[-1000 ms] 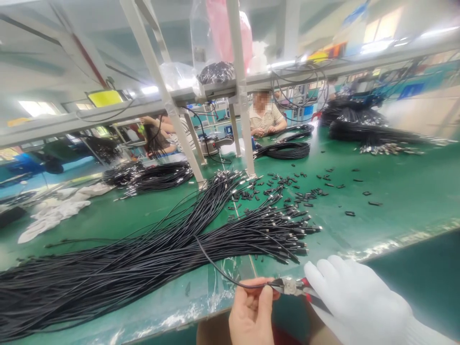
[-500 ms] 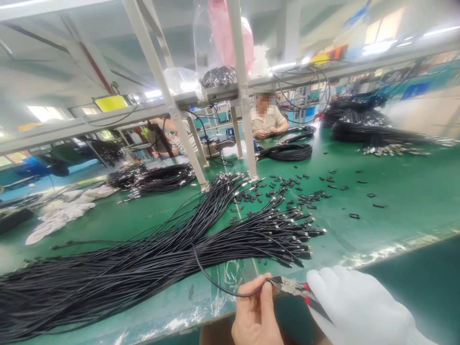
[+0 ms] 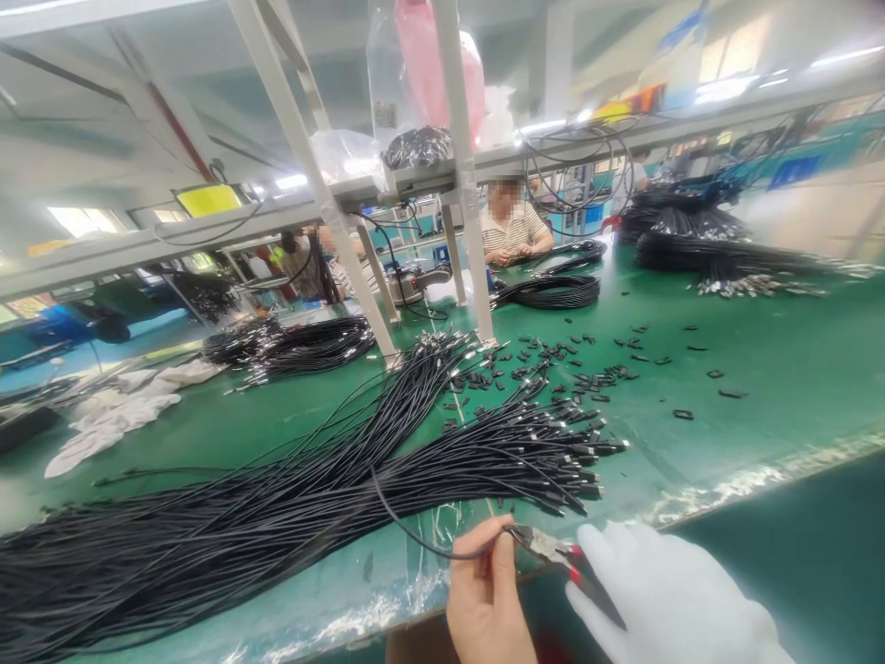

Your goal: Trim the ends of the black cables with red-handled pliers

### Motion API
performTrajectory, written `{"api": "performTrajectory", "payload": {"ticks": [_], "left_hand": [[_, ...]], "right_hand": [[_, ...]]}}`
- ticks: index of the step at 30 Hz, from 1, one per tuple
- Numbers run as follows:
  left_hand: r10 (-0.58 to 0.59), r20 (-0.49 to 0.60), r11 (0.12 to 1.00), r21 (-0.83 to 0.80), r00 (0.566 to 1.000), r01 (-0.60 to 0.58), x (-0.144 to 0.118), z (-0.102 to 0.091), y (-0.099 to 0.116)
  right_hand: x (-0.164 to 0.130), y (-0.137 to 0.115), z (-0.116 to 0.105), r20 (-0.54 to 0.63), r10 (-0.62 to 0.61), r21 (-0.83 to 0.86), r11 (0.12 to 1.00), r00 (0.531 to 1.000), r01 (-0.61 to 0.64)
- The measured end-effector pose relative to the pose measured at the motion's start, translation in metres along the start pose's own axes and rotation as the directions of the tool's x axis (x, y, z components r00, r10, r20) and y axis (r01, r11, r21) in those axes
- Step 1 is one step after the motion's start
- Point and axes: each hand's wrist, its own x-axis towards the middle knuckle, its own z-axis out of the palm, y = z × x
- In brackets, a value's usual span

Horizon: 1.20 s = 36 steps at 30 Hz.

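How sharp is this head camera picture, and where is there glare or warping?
Head view: cable bundle and pliers near the left hand look sharp; gloved right hand blows out white; glare streaks the bench edge; far shelf frame bends, blurred.

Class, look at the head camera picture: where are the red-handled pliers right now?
The pliers sit at the bottom centre, held in the gloved right hand, their tip meeting the single black cable pinched by the bare left hand, just over the table's near edge.

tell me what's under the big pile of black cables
The black cables lie on the green table, with clear tape at its edge. Whatever sits beneath the thick of the pile is covered.
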Motion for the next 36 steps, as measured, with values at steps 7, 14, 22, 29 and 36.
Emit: {"api": "performTrajectory", "payload": {"ticks": [7, 14, 22, 29, 36], "left_hand": [[-0.389, 0.311, 0.838, -0.272, 0.867, 0.473, 0.015, -0.018, 0.032], [-0.504, 0.471, 0.703, -0.262, 0.724, 0.661, 0.015, -0.026, 0.04], [-0.494, 0.512, 0.738, -0.18, 0.702, 0.651, 0.013, -0.033, 0.039], [-0.521, 0.53, 0.773, -0.041, 0.669, 0.633, 0.011, -0.037, 0.04], [-0.519, 0.502, 0.787, -0.036, 0.692, 0.616, 0.012, -0.037, 0.04]], "right_hand": [[0.025, 0.041, -0.007, -0.102, -0.213, -0.009, 0.977, 0.972, 0.213], [0.04, 0.039, -0.024, -0.161, -0.353, 0.005, 0.933, 0.922, 0.359], [0.044, 0.031, -0.031, -0.127, -0.381, 0.011, 0.923, 0.916, 0.385], [0.046, 0.034, -0.026, -0.088, -0.442, 0.026, 0.895, 0.893, 0.446], [0.047, 0.031, -0.025, 0.006, -0.466, -0.065, 0.883, 0.885, 0.465]]}}
